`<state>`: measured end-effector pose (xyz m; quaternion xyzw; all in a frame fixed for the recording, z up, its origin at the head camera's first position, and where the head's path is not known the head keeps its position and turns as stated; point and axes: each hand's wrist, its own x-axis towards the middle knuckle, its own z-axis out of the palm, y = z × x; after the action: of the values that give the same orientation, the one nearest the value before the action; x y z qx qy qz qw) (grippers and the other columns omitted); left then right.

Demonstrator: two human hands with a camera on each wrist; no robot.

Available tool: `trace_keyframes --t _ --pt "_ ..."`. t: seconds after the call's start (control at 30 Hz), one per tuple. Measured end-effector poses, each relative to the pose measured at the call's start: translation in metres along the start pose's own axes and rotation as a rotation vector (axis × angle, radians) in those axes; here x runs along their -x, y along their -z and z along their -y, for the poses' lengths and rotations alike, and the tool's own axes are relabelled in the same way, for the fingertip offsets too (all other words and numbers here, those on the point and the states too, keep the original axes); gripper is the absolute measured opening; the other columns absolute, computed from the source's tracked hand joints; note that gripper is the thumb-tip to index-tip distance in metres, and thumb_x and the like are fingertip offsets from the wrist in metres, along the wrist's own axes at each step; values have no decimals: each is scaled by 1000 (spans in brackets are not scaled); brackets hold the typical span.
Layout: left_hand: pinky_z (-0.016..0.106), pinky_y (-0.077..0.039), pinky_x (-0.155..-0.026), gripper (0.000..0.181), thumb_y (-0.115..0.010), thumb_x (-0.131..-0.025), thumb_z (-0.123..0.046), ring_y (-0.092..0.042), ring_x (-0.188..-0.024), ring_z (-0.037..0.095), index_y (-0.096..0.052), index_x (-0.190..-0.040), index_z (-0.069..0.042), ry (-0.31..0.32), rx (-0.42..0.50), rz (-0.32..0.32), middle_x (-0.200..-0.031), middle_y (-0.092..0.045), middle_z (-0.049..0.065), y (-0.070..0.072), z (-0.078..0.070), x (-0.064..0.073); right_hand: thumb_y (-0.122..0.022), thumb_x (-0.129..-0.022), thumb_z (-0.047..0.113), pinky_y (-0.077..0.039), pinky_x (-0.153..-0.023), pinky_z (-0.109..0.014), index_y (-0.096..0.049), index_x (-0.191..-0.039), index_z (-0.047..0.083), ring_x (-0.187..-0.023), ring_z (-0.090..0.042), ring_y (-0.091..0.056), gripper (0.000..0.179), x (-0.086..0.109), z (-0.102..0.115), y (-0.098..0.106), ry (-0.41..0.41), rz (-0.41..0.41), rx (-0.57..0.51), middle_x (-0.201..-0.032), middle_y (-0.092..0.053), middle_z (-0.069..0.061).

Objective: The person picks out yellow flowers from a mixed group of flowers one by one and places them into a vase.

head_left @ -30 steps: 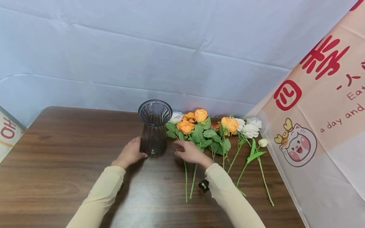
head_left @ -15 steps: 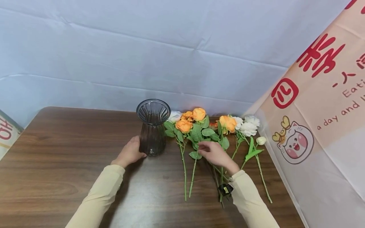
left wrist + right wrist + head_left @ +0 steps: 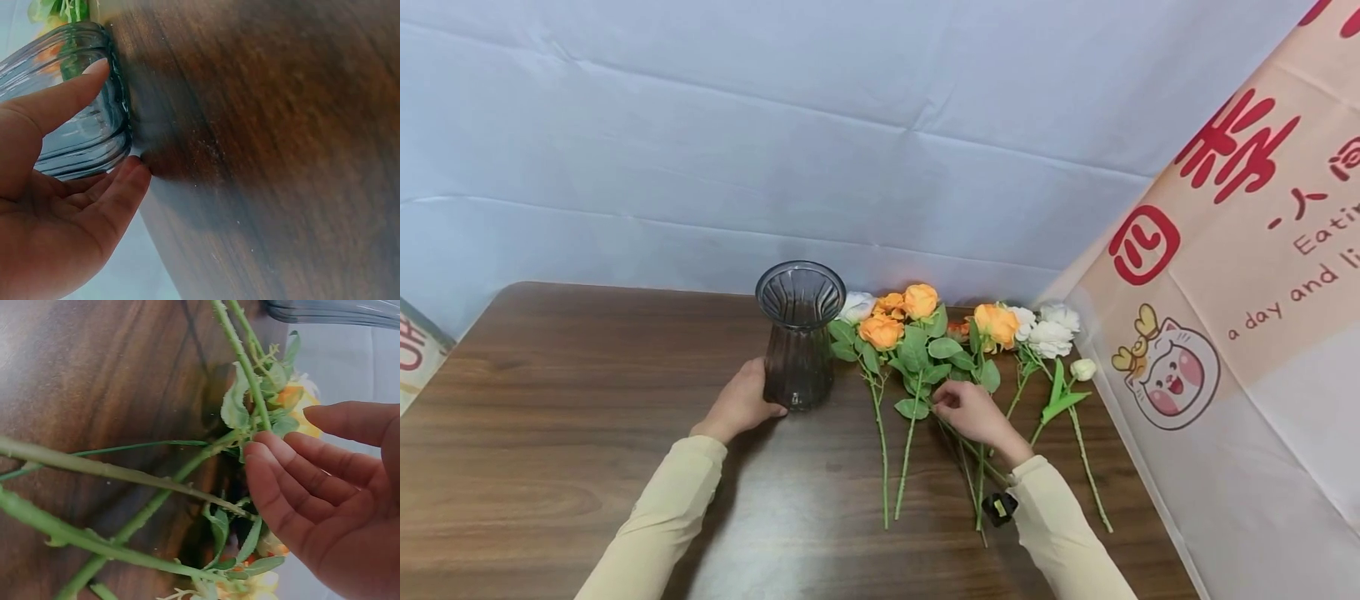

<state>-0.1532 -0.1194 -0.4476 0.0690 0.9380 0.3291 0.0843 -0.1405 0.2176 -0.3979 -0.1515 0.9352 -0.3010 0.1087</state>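
A tall dark glass vase (image 3: 800, 358) with a flared rim stands upright on the table. At its base my left hand (image 3: 741, 402) holds it, the thumb (image 3: 75, 94) across the near side and the fingers (image 3: 119, 194) along the other side. My right hand (image 3: 973, 412) is over the flower stems to the right of the vase. Its thumb stands apart from the loosely bent fingers (image 3: 275, 487), which are at a green stem (image 3: 240, 356); whether they touch it, I cannot tell. Orange roses (image 3: 882, 331) with green leaves lie just beyond that hand.
White flowers (image 3: 1051, 337) and a white tulip (image 3: 1082, 370) lie further right, near the side backdrop (image 3: 1247, 467). Several stems point toward the table's front. The brown wooden table (image 3: 587, 400) meets a pale cloth (image 3: 700, 167) at the back.
My right hand has moved right, from beside the vase to over the stems further along, and has slowed there. The left hand has stayed at the vase.
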Motion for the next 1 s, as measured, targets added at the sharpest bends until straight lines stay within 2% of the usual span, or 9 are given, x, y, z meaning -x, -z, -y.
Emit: trace_keyframes --t 0.4,0.63,0.83,1.0 --pt "52 -35 -96 79 -78 -70 -14 -42 -115 44 -33 -127 17 3 -16 -6 -124 -42 33 0 -2 0 -59 -84 1 -48 -53 -28 -64 -94 -7 -59 -15 -57 14 -13 -2 -15 -50 -7 -38 -73 -62 -7" --pt "53 -36 -95 79 -78 -70 -14 -43 -113 45 -33 -127 17 10 -18 -9 -123 -42 34 0 -1 0 -58 -85 3 -48 -48 -28 -64 -91 -4 -52 -17 -57 11 -20 4 -20 -147 -18 -79 -72 -62 -10" --pt "53 -36 -95 78 -78 -70 -14 -44 -112 45 -34 -127 17 10 -21 -7 -122 -43 33 0 -1 1 -58 -84 4 -49 -46 -28 -60 -80 0 -48 -22 -57 7 -29 10 -25 -214 -39 -106 -66 -60 -11" --pt "52 -37 -94 77 -78 -70 -15 -45 -111 44 -35 -126 16 12 -24 -9 -121 -44 32 0 0 0 -58 -83 4 -51 -46 -32 -50 -59 5 -45 -25 -59 25 -35 11 -28 -282 -71 -109 -51 -54 -12"
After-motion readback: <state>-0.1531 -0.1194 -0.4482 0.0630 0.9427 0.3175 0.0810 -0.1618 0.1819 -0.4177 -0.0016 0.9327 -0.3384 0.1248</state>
